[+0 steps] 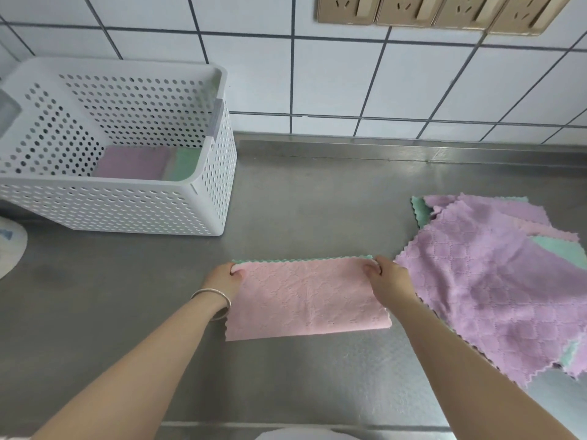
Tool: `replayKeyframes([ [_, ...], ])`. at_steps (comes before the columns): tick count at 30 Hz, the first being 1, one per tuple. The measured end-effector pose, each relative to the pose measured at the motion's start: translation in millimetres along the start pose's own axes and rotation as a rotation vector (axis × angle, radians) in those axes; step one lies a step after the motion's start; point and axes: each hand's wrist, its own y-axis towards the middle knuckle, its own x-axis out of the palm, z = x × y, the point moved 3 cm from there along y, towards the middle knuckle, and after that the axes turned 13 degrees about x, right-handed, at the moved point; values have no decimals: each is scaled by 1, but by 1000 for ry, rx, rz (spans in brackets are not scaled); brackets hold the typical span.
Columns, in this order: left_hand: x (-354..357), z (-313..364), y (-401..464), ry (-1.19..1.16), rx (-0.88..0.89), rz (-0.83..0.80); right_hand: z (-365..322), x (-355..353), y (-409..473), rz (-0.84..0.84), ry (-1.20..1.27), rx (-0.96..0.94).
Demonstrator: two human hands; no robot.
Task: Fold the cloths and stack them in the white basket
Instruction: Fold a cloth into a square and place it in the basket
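Note:
A pink cloth (305, 300) with a green underside lies folded in half on the steel counter. My left hand (227, 279) pinches its far left corner and my right hand (387, 279) pinches its far right corner. The white perforated basket (143, 211) stands at the back left; inside it lie a folded purple cloth (131, 163) and a folded green cloth (187, 163). A loose pile of purple cloths (495, 281) with green and pink ones underneath lies to the right.
The steel counter (317, 192) runs to a tiled wall (317, 74) with a row of sockets (438, 11) at the top. A white object (9, 249) sits at the left edge. A silver bangle (216, 304) circles my left wrist.

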Motion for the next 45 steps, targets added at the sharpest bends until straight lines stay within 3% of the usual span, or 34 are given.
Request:
replayKeyframes([
  [14, 7, -11, 8, 110, -78, 76, -1, 13, 12, 84, 0, 92],
  [17, 4, -16, 1, 183, -108, 180, 2, 11, 10, 131, 78, 137],
  [19, 0, -17, -7, 155, -131, 330, 6, 9, 6, 168, 105, 153],
  [22, 12, -5, -20, 261, 82, 496, 17, 9, 1, 168, 88, 219],
  [24, 34, 13, -29, 401, 314, 428, 25, 12, -2, 134, 57, 269],
  [26, 59, 35, -35, 455, 526, 250, 29, 15, -7, 110, 9, 300],
  [29, 93, 62, -41, 551, 673, -34, 35, 19, -18, 126, -40, 315],
  [31, 109, 67, -41, 625, 667, -128, 38, 21, -25, 134, -72, 330],
  [38, 124, 64, -38, 692, 646, -223, 40, 24, -37, 19, -352, 396],
  [40, 122, 66, -38, 691, 628, -260, 39, 23, -40, -15, -288, 404],
  [45, 117, 73, -34, 639, 572, -337, 34, 24, -52, -50, 166, 301],
])
